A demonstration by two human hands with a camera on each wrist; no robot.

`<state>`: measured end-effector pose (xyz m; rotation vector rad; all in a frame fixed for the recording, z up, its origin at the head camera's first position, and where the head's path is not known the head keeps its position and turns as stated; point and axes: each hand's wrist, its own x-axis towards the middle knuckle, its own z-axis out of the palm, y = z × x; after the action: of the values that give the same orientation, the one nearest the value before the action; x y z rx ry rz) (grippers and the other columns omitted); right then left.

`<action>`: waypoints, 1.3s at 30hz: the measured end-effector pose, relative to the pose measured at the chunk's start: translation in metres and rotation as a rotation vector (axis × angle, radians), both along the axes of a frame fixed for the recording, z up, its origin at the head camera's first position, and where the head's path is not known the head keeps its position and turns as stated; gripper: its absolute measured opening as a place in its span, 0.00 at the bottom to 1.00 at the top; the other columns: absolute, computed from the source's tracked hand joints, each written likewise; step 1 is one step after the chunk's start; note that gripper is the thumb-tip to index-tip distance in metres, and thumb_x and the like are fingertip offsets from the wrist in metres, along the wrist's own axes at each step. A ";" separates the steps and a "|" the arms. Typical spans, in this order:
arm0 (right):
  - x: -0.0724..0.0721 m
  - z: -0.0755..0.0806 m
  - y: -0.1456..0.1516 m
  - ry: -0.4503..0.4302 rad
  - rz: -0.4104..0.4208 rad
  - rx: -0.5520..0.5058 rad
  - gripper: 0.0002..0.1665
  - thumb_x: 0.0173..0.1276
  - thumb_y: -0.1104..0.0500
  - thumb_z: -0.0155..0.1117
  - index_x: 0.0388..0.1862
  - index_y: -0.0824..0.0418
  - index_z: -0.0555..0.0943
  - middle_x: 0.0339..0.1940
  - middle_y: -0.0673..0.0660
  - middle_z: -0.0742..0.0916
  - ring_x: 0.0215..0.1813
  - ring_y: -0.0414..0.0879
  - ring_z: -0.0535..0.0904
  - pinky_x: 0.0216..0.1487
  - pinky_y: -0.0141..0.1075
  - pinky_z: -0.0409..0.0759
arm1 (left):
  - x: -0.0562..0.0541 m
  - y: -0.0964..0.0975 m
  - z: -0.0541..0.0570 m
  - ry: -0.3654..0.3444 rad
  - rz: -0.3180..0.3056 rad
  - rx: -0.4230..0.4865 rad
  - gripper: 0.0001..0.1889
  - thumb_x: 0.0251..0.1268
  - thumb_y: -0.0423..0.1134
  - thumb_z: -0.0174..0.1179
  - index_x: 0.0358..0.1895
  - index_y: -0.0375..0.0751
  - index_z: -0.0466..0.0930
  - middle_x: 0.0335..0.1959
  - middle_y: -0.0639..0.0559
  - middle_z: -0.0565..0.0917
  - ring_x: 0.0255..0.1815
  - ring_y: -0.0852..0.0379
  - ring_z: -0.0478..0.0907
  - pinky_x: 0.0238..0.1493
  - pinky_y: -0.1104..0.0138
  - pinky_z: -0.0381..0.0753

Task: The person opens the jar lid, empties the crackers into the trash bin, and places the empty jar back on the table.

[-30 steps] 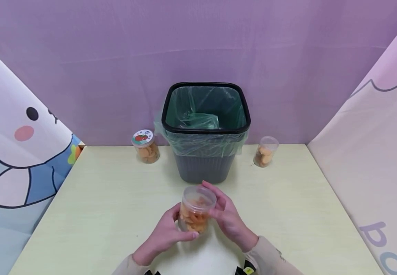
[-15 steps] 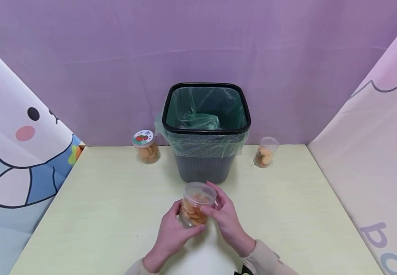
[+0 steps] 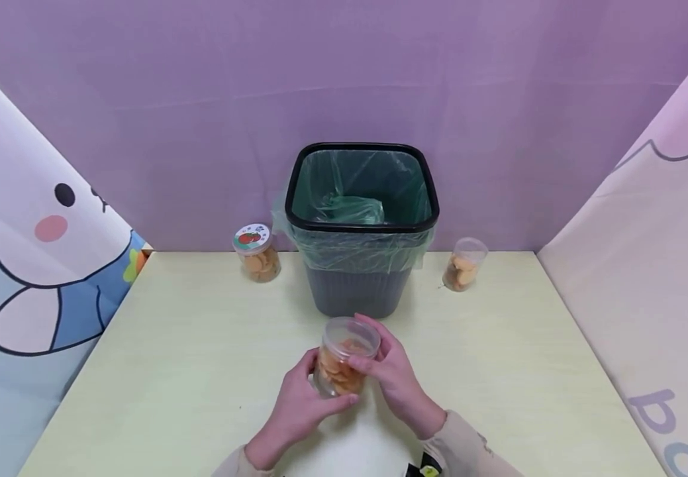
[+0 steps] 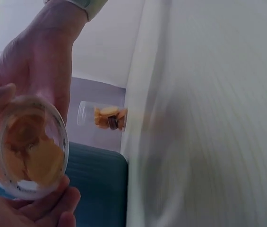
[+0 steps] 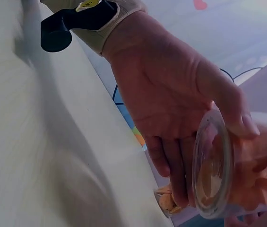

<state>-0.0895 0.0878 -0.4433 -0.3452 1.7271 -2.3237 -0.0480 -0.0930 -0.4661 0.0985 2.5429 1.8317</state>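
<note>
Both hands hold one clear plastic jar of orange-brown snacks (image 3: 344, 371) at the near middle of the table, in front of the bin. My left hand (image 3: 296, 404) grips its lower left side, thumb across the front near the base. From the right, my right hand (image 3: 403, 384) holds the upper part, thumb on the near side and fingers reaching behind the rim. The jar leans slightly, its translucent top facing up. In the left wrist view its round base (image 4: 31, 146) faces the camera, and the right wrist view shows its side (image 5: 256, 165).
A grey bin with a black rim (image 3: 361, 228) and green liner stands at the back middle. Left of it is a jar with a printed lid (image 3: 256, 255); to its right stands a smaller clear-topped jar of snacks (image 3: 463, 266). Cloth backdrops (image 3: 200, 132) border the table.
The jar has risen slightly in view and tilted. My left thumb has moved right along its base, and my right thumb has shifted onto its front. The whole view has drifted a little.
</note>
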 end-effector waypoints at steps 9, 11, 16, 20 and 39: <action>-0.004 -0.006 0.004 0.102 0.120 -0.119 0.46 0.62 0.58 0.70 0.74 0.72 0.61 0.64 0.61 0.79 0.63 0.50 0.75 0.65 0.39 0.71 | -0.005 -0.012 0.000 -0.035 -0.173 0.099 0.39 0.44 0.44 0.81 0.63 0.44 0.74 0.54 0.56 0.82 0.57 0.55 0.76 0.64 0.47 0.66; -0.005 -0.007 0.005 0.126 0.154 -0.158 0.44 0.63 0.58 0.69 0.74 0.70 0.62 0.64 0.58 0.80 0.64 0.50 0.75 0.66 0.40 0.70 | -0.007 -0.014 0.001 -0.049 -0.220 0.134 0.38 0.45 0.41 0.80 0.63 0.44 0.74 0.55 0.54 0.82 0.58 0.53 0.76 0.65 0.48 0.65; -0.006 -0.009 0.005 0.150 0.207 -0.211 0.43 0.64 0.57 0.69 0.75 0.65 0.63 0.65 0.57 0.79 0.65 0.49 0.73 0.68 0.40 0.68 | -0.008 -0.018 0.002 -0.076 -0.270 0.172 0.36 0.47 0.38 0.79 0.63 0.43 0.74 0.55 0.53 0.81 0.59 0.52 0.75 0.65 0.49 0.64; -0.006 -0.010 0.006 0.144 0.199 -0.189 0.44 0.63 0.57 0.69 0.75 0.67 0.62 0.66 0.57 0.78 0.66 0.50 0.73 0.68 0.41 0.68 | -0.007 -0.018 0.000 -0.072 -0.245 0.154 0.37 0.45 0.39 0.80 0.63 0.42 0.74 0.54 0.53 0.82 0.58 0.52 0.76 0.65 0.49 0.66; 0.010 0.007 -0.013 -0.003 -0.131 0.049 0.49 0.56 0.58 0.77 0.72 0.71 0.64 0.61 0.65 0.79 0.60 0.53 0.75 0.61 0.35 0.72 | -0.002 -0.003 0.002 0.034 0.029 -0.066 0.43 0.36 0.55 0.82 0.60 0.42 0.75 0.49 0.55 0.82 0.51 0.56 0.78 0.57 0.49 0.72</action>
<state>-0.0797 0.0745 -0.4363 -0.2257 1.8534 -2.3644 -0.0496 -0.0959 -0.4645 0.0946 2.6382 1.7693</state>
